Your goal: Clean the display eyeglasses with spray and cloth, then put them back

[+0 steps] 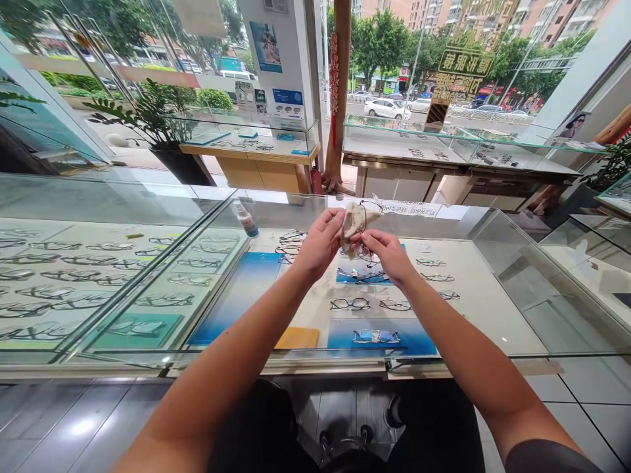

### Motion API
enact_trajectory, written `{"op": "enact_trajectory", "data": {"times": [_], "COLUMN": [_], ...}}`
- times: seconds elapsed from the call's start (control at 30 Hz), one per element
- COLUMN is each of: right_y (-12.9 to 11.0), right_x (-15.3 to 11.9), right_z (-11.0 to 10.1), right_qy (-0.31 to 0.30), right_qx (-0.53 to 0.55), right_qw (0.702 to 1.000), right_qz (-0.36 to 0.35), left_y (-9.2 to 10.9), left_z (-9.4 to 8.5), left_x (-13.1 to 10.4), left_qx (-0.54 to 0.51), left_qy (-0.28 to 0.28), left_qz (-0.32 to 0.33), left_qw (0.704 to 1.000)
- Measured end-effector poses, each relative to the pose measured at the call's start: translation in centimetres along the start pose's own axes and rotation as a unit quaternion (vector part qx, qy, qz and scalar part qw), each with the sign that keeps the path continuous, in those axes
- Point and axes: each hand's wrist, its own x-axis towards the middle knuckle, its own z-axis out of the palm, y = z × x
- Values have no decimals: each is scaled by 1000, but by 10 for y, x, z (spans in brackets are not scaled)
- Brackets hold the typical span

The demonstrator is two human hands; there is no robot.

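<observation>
Both hands are raised close together above a glass display case. My left hand [320,244] is closed on the left side of a crumpled pale cloth [353,222]. Thin dark-rimmed eyeglasses [363,217] are held upright against the cloth, one lens rim showing above my fingers. With fingers pinched, my right hand [387,253] grips the eyeglasses at their lower right. A temple of the frame hangs below the fingers. The cloth covers part of the frame, and its far side is hidden.
A spray bottle [245,219] stands on the glass case [221,207] at the left. Inside the case lie rows of glasses, blue mats [241,289] and a yellow-orange block [297,338]. More display cases [266,141] stand by the windows, near a potted plant [152,125].
</observation>
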Motion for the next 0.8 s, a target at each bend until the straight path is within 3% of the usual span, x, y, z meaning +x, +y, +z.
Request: {"op": "enact_trajectory", "data": {"times": [0.17,0.3,0.57,0.8], "right_y": [0,-2,-11,-3], "right_x": [-1,-4,-6,-4], "right_z": [3,7,5,6], "right_qy": [-23,-53,-78,-72], "right_qx": [3,4,-17,36], "right_qw": [1000,998,997,996], "right_qz": [10,17,-16,30], "left_y": [-2,0,2,7], "left_z": [3,4,2,6], "left_x": [-2,-3,-4,-7], "left_qx": [15,-27,9,15], "left_qy": [44,55,-29,-82], "left_qz": [33,15,-70,-61], "left_qw": [998,998,997,995]}}
